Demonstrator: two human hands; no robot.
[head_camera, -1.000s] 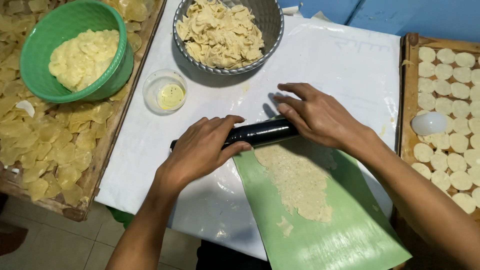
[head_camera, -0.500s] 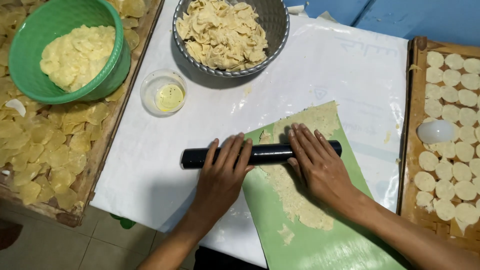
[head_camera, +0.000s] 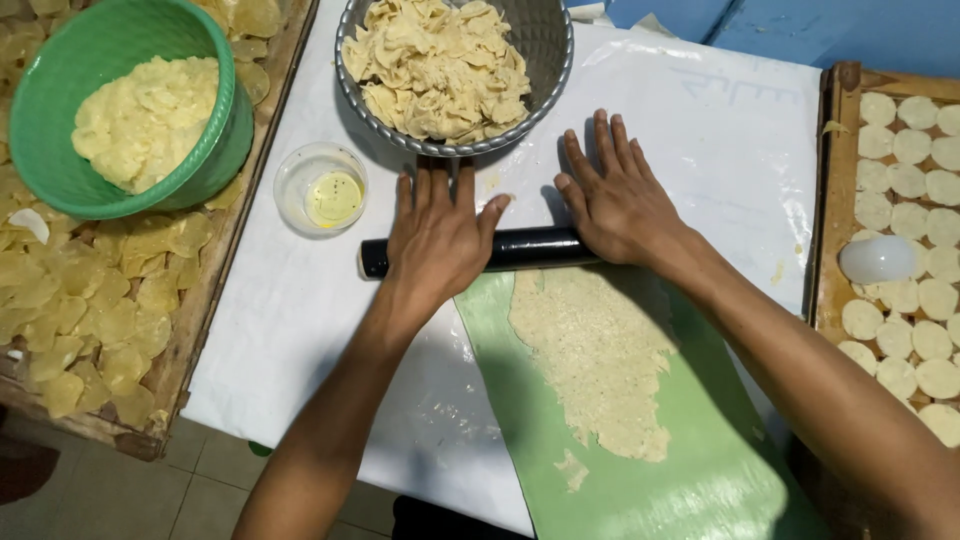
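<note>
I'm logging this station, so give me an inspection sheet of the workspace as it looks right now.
Surface: white sheet over the table.
Job's things: black rolling pin at the far end of flattened dough on a green mat.
Clutter: green bowl of dough, metal bowl of scraps, small oil dish, trays of cut rounds and chips.
Grippers: left hand and right hand flat on the pin.
Cables: nothing seen.
Surroundings: tiled floor.
</note>
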